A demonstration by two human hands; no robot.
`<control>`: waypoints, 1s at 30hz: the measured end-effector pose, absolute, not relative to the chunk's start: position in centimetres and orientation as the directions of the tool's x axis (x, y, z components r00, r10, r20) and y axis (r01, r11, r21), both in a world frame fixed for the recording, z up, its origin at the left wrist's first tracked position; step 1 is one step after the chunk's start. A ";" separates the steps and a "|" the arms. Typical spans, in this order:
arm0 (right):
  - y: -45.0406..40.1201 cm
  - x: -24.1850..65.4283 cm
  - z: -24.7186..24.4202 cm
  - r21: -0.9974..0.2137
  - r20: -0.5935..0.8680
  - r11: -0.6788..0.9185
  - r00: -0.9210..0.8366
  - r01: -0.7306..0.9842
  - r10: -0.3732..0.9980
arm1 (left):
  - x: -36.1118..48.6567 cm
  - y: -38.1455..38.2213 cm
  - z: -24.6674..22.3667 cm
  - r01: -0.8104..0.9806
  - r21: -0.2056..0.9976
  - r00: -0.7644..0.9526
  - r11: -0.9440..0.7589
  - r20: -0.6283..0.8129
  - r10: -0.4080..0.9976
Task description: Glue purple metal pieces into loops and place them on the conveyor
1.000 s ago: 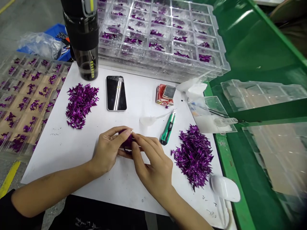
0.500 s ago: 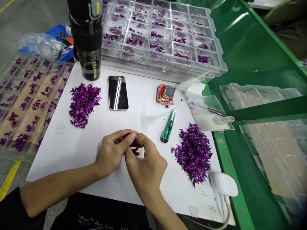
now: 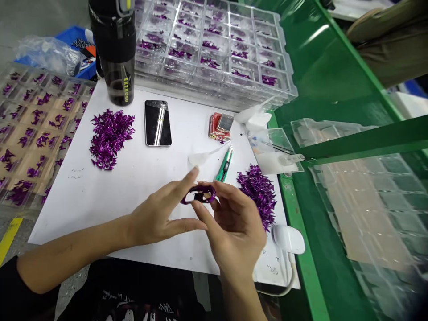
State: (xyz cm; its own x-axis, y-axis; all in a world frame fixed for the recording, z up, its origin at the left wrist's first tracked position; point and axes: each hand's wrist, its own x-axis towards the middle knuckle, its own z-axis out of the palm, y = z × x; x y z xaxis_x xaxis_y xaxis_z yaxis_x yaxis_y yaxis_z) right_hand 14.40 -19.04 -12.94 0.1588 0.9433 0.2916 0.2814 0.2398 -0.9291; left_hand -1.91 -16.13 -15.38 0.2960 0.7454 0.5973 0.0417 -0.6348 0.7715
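My right hand [image 3: 237, 227] pinches a shiny purple ring-like piece [image 3: 210, 192] with openings through it, between thumb and fingers. My left hand [image 3: 154, 218] is beside it, thumb and fingers spread apart; whether a fingertip touches the piece is unclear. A green utility knife [image 3: 223, 167] lies just beyond the right fingers. To the right, partly behind my right hand, is a heap of small pointed purple pieces [image 3: 259, 191]. Another such heap [image 3: 112, 138] lies on the left of the white sheet [image 3: 133, 174].
A dark bottle [image 3: 117, 58] and a phone [image 3: 158, 123] stand and lie at the back left. Behind them are stacked clear compartment trays [image 3: 214, 84]. A red box [image 3: 219, 127], white mouse-shaped device [image 3: 289, 239] and green metal edge [image 3: 296, 218] border the right. Another tray [image 3: 36, 147] sits left.
My hands have moved apart; the left has opened off the purple piece. My right hand has shifted right, and the ring-like piece now shows between its fingers. The view has shifted slightly.
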 end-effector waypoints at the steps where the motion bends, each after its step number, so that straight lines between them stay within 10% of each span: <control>1: -19.2 14.9 -12.7 -0.953 0.262 0.228 0.163 0.201 0.951 | -1.9 -16.1 -15.3 0.089 0.727 0.293 -0.680 0.634 0.716; 7: -21.0 17.1 -12.1 -0.985 0.159 0.161 0.039 -0.057 0.986 | -1.5 -19.0 -12.8 0.185 0.762 0.245 -0.621 0.576 0.780; 10: -23.4 17.8 -11.4 -0.998 0.057 0.056 -0.089 -0.012 0.994 | -1.5 -23.2 -11.3 0.011 0.997 0.352 0.078 -0.077 0.933; 14: -26.5 18.2 -10.9 -0.992 -0.116 -0.095 -0.330 0.080 0.937 | -0.9 -28.6 -11.2 -0.265 0.436 0.565 0.860 -0.653 0.505; 17: -27.8 18.5 -11.4 -0.976 -0.156 -0.073 -0.420 0.207 0.894 | 0.2 -31.0 -12.2 -0.355 0.244 0.543 0.903 -0.732 0.411; 30: -23.7 12.5 -14.4 -0.713 0.073 0.276 -0.324 0.645 0.943 | 2.8 -30.4 -14.2 -0.510 0.173 0.452 0.843 -0.779 0.434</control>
